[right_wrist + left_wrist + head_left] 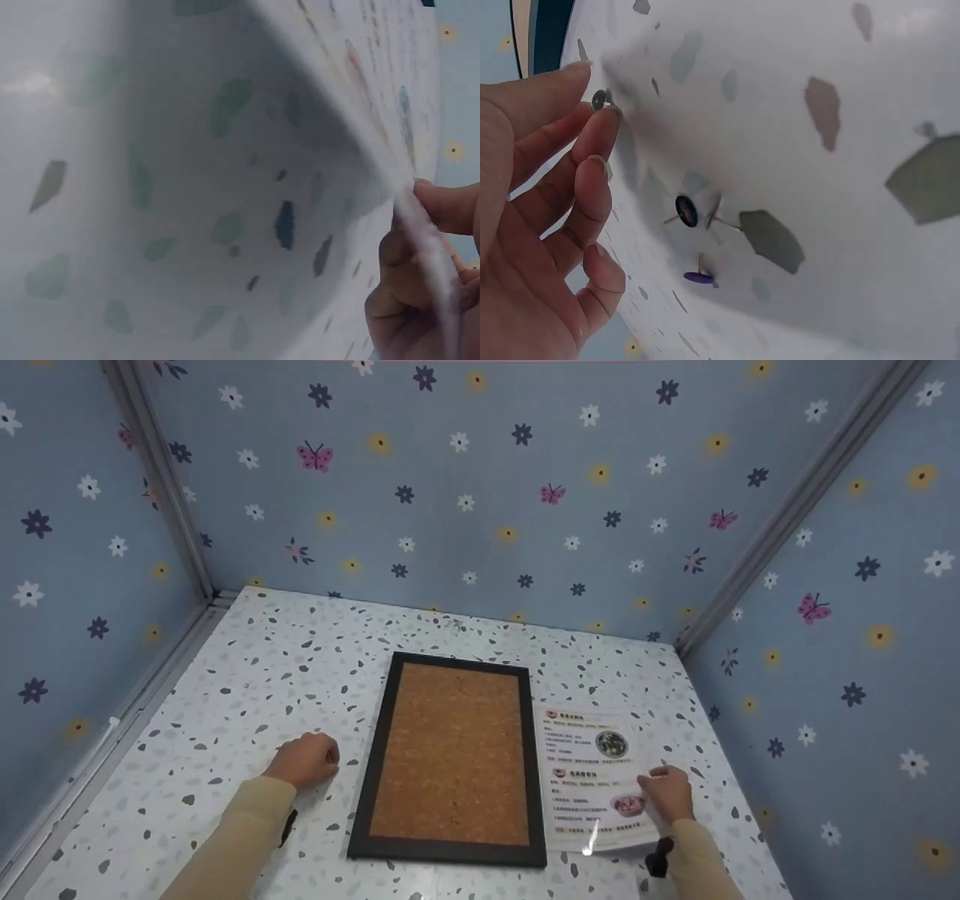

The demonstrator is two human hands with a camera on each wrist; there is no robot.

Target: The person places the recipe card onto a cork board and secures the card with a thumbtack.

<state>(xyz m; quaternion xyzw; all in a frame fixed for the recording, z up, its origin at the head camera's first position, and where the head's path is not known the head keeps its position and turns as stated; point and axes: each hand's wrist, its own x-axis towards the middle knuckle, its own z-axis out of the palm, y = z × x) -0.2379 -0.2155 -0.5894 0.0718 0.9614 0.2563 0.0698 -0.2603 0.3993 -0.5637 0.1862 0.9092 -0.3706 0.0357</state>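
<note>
My left hand point(304, 760) is left of a black-framed cork board point(457, 754), its fingers curled. In the left wrist view, a thumbtack point(599, 100) with a round metallic head is held at the tips of my thumb and fingers. Nearby lie a dark-headed thumbtack point(686, 211), a purple thumbtack point(699, 277) and another thumbtack point(714, 211) seen edge-on. My right hand point(671, 793) pinches the right edge of a printed sheet point(577, 791) beside the board. That sheet point(360, 135) stands tilted up from the table in the right wrist view.
The speckled white table point(247, 682) is enclosed by a blue flowered back wall point(442, 540) and side walls point(847, 750). Grey rails point(169, 487) run along the corners. The board's frame lies close to the sheet's left edge.
</note>
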